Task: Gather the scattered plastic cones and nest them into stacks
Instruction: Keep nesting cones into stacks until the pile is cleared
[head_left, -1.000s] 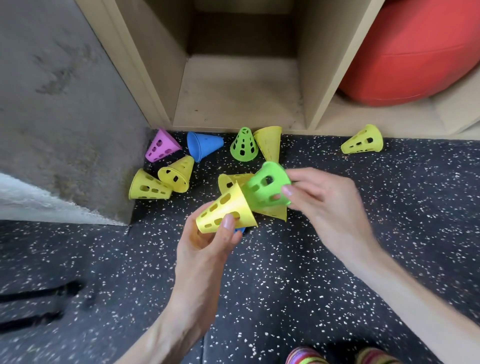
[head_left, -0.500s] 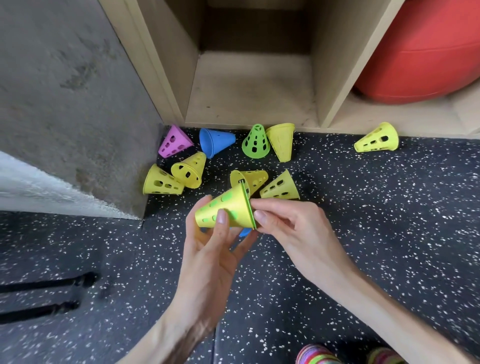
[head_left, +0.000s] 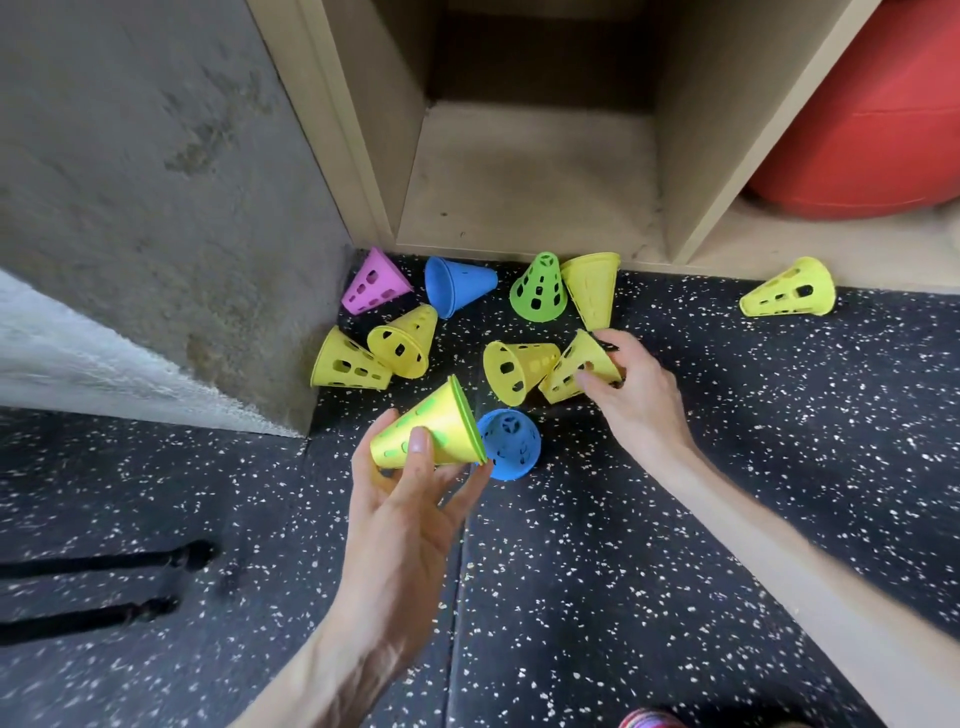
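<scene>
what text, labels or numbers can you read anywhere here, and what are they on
None: no words, numbers or logos show in this view.
The cones carry only cut-out holes, for example the pink cone and the stack the left hand holds.
The cone the right hand grips is plain too.
The shelf and red ball bear no markings.

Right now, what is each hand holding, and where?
Left hand holds the nested yellow-and-green stack by its side wall. Right hand grips a lying yellow cone near its narrow end.
</scene>
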